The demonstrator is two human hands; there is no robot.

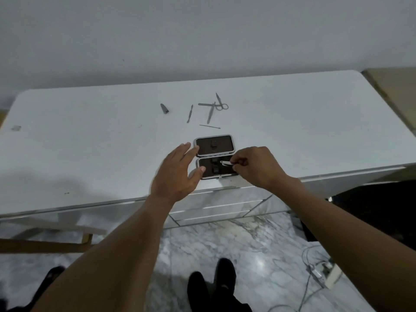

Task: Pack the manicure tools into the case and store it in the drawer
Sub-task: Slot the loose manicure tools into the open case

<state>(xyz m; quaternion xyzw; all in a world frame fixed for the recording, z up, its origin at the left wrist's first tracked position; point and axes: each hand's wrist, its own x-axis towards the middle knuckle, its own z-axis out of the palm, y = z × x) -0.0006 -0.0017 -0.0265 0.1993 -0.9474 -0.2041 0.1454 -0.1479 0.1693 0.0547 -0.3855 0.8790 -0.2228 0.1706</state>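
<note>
An open manicure case (215,146) with dark lining and a silver rim lies flat near the front edge of the white dresser top (292,122). My right hand (258,167) pinches a small silver tool (226,163) over the near half of the case. My left hand (177,172) rests with fingers spread against the case's left side, thumb on the near half. Farther back lie loose tools: small scissors (221,103), a file (211,113), a thin pusher (189,113), a slim pick (209,126) and a short dark piece (164,108).
The dresser's drawer fronts (216,206) are shut below the top's front edge. A wall rises behind the dresser. Marble floor (236,244) lies below, with cables and a power strip (324,271) at right, a wooden frame (45,244) at left, and my feet in dark shoes.
</note>
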